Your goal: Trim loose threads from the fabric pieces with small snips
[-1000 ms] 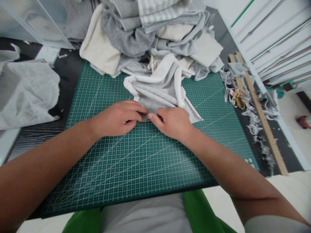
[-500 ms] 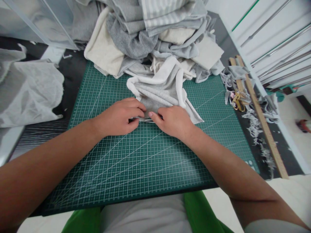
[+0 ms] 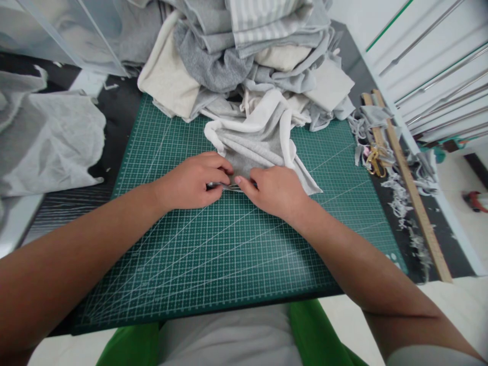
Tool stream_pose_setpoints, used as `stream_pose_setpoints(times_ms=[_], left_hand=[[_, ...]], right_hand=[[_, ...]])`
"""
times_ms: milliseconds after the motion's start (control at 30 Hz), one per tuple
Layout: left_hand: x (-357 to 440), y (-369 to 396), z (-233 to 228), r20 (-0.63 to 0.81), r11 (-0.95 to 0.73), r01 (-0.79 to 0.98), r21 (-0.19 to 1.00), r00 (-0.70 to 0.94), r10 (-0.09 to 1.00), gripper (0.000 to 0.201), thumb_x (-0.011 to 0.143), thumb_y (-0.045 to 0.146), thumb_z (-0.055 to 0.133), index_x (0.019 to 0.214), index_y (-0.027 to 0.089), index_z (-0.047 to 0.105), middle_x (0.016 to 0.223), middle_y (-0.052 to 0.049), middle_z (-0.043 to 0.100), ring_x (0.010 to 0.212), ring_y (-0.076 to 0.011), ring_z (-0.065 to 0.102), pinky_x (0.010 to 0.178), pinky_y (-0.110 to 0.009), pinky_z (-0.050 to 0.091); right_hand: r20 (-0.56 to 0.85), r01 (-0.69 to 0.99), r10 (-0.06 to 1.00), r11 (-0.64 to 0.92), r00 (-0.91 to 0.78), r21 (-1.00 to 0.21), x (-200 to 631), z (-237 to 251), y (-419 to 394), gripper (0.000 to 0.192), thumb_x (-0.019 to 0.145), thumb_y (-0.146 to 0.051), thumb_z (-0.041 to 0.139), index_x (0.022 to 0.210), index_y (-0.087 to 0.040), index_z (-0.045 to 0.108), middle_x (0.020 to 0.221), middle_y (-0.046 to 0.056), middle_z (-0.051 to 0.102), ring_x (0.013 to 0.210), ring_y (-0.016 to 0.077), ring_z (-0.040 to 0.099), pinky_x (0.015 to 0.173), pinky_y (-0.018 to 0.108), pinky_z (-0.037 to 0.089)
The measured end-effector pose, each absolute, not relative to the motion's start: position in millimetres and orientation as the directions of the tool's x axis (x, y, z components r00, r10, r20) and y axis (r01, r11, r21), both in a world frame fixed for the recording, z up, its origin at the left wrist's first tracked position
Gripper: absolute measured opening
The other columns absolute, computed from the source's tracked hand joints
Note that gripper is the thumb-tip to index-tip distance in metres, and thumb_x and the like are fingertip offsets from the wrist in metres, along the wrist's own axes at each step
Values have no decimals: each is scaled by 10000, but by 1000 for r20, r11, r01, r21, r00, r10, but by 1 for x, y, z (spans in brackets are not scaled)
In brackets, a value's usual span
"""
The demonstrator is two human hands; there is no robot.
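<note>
A light grey piece of knit fabric [image 3: 263, 140] with rolled white edges lies crumpled on the green cutting mat [image 3: 213, 264]. My right hand [image 3: 272, 188] is closed on its near edge, thumb pointing left. Close beside it, my left hand [image 3: 198, 180] curls around a slim metal tool [image 3: 231, 187] that looks like thread snips. Its thin shiny tip points right along the fabric's near edge, toward my right thumb. Most of the tool is hidden by my left fingers, so I cannot tell whether its blades are apart.
A high pile of grey, cream and striped fabric [image 3: 213, 66] covers the mat's far side. Pale fabric [image 3: 57, 137] lies at left. On the right are gold-handled scissors [image 3: 375, 161], a wooden ruler [image 3: 415, 198] and scraps [image 3: 396, 195]. A translucent bin [image 3: 72, 30] stands far left.
The whole view has shifted slightly, so things appear a little farther right. The metal tool's tip shows at a slightly different angle between my hands. Both hands keep nearly the same hold.
</note>
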State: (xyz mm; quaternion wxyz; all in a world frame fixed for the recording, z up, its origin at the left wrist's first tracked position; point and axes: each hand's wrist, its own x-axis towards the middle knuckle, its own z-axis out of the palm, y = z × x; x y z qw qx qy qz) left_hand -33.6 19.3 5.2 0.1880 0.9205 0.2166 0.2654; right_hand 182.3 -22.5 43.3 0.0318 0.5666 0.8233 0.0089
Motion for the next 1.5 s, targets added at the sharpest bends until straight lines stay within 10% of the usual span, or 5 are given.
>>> stream_pose_setpoints(times_ms=[1500], left_hand=[[-44,24,11,297,-779,346,524,783,547,270,813,129,577,974,226,770,1205,-50,722,1101,-198,676,1008,-340,510]], right_hand=[[-48,959,958,283,-282,16,168,41,-28,573,1006,-570,340,924,-214,782,775,96,764,721,247,690,600,315,372]])
